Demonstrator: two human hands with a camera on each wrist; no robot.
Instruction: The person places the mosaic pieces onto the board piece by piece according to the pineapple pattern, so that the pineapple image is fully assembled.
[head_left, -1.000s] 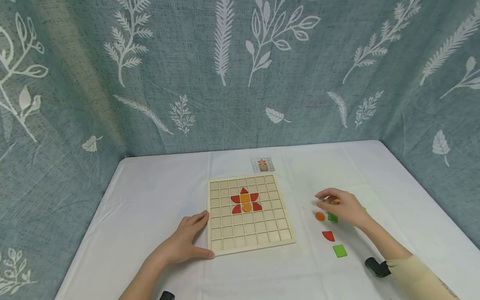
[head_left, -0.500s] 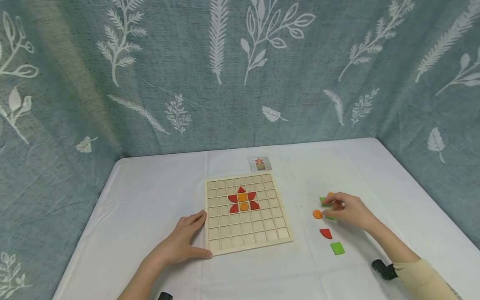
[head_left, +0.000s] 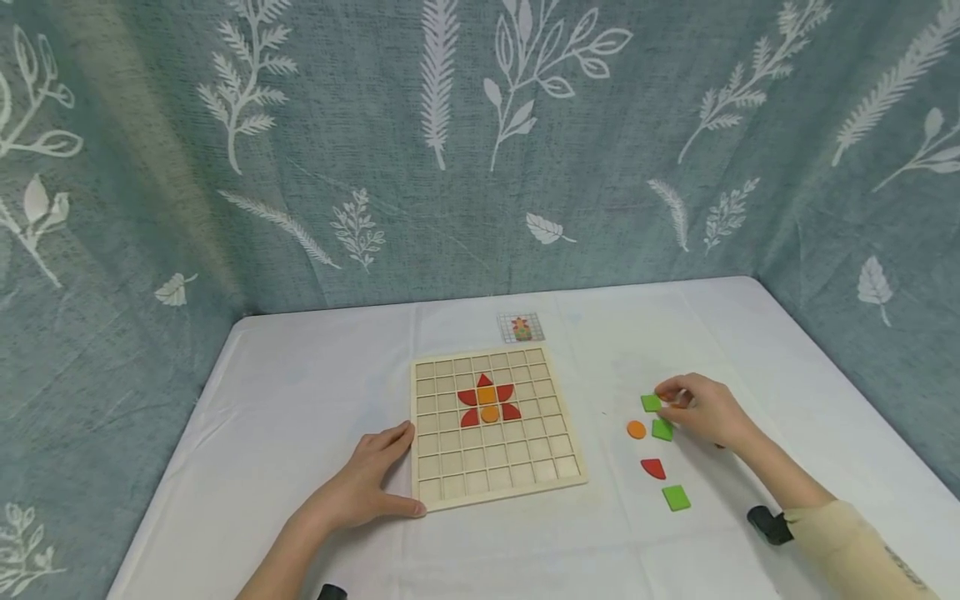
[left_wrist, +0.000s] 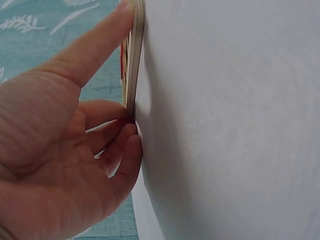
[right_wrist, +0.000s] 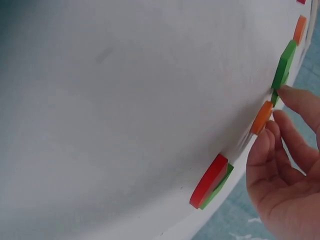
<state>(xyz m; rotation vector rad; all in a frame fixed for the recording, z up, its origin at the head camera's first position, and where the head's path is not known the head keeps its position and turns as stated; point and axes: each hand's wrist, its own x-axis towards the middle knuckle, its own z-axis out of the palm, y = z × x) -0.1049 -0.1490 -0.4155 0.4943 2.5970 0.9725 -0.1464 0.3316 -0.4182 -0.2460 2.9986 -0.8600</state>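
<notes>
My left hand (head_left: pixel 367 475) rests against the left side of the wooden grid board (head_left: pixel 495 458), its thumb stretched to the near corner and its fingertips at the edge. Red and orange pieces form a flower shape in the board's cells. Right of the board, my right hand (head_left: pixel 705 408) reaches over small flat pieces. In the right wrist view its fingertips are right at an orange piece (right_wrist: pixel 262 118), with the thumb tip beside a green piece (right_wrist: pixel 285 65). Two green squares (head_left: pixel 651 403) and an orange disc (head_left: pixel 636 430) lie near these fingers.
A small pattern card (head_left: pixel 521 327) lies behind the board. Nearer me are a red quarter-circle (head_left: pixel 653 469) and a green square (head_left: pixel 677 498). A red piece (right_wrist: pixel 207 182) overlaps a green one in the right wrist view. A patterned curtain (head_left: pixel 480 208) hangs behind the white table.
My right hand has shifted slightly away from me and to the right, uncovering the green squares; its fingers now cover most of the farther orange piece. The left hand stays at the board.
</notes>
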